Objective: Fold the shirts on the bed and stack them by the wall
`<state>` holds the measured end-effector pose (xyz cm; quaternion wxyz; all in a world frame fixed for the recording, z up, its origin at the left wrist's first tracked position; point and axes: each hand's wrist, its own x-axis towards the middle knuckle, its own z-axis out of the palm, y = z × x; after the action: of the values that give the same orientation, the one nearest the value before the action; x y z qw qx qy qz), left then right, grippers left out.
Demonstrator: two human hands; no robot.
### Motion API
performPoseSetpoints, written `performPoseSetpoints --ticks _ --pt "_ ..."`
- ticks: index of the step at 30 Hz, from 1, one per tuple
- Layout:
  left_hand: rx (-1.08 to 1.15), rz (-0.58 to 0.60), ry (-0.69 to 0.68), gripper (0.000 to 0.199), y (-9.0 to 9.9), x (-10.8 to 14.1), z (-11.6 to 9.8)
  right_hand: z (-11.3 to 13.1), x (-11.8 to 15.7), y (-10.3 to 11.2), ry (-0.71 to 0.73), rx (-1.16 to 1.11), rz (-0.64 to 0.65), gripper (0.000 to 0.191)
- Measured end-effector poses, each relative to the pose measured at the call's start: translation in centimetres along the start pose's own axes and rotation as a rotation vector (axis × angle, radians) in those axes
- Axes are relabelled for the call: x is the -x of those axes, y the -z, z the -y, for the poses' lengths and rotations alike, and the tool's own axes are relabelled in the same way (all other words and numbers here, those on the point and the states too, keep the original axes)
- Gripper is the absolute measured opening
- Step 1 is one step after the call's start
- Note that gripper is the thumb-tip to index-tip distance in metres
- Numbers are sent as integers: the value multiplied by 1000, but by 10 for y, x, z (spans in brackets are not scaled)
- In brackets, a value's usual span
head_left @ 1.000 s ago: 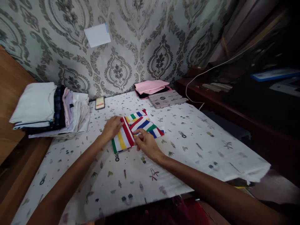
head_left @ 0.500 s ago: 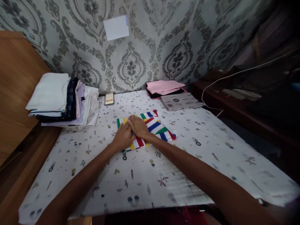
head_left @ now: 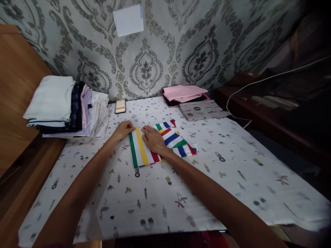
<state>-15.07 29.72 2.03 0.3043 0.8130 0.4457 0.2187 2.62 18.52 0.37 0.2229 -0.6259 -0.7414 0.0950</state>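
A folded cloth with green, white, yellow, red and blue stripes (head_left: 141,148) lies flat on the patterned white sheet (head_left: 155,193). My right hand (head_left: 154,139) rests palm down on its middle, fingers extended. At the cloth's far left corner is my left hand (head_left: 124,130), its fingers closed together on the edge there. The narrower striped part of the cloth spreads out to the right of my right hand.
Folded clothes are stacked (head_left: 77,110) at the left beside a wooden panel (head_left: 20,86). A small card-like box (head_left: 120,106) sits near the wall. Pink folded cloth (head_left: 184,93) and a grey printed packet (head_left: 203,110) lie at the back right. A white cable (head_left: 248,84) hangs at the right.
My left hand has moved off the middle of the cloth, away and left to its far left corner, uncovering the green and yellow stripes. My right hand stays on the cloth.
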Motion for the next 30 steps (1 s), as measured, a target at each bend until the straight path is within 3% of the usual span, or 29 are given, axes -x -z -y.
performPoseSetpoints --ticks 5,11,13,16,19,22,25,30 --pt "36 39 -14 16 0 5 0 -1 0 -1 -1 5 19 44" --pt "-259 -54 -70 10 5 19 -3 -4 -1 -4 36 2 34 44" --pt "-299 -125 -84 11 9 37 -9 -4 -2 -4 31 7 44 45" --pt "-239 -190 -81 13 10 84 -29 -2 -2 -4 21 14 49 45" --pt "-232 -66 -99 15 -1 140 -55 -1 -1 -4 13 3 45 45" --pt "-399 0 -97 12 -20 177 -75 -1 0 -4 17 -1 42 45" --pt "-547 -6 1 9 -35 186 -88 0 1 -2 28 10 50 47" --pt "-624 3 140 11 -42 179 -100 11 -1 6 27 63 105 45"
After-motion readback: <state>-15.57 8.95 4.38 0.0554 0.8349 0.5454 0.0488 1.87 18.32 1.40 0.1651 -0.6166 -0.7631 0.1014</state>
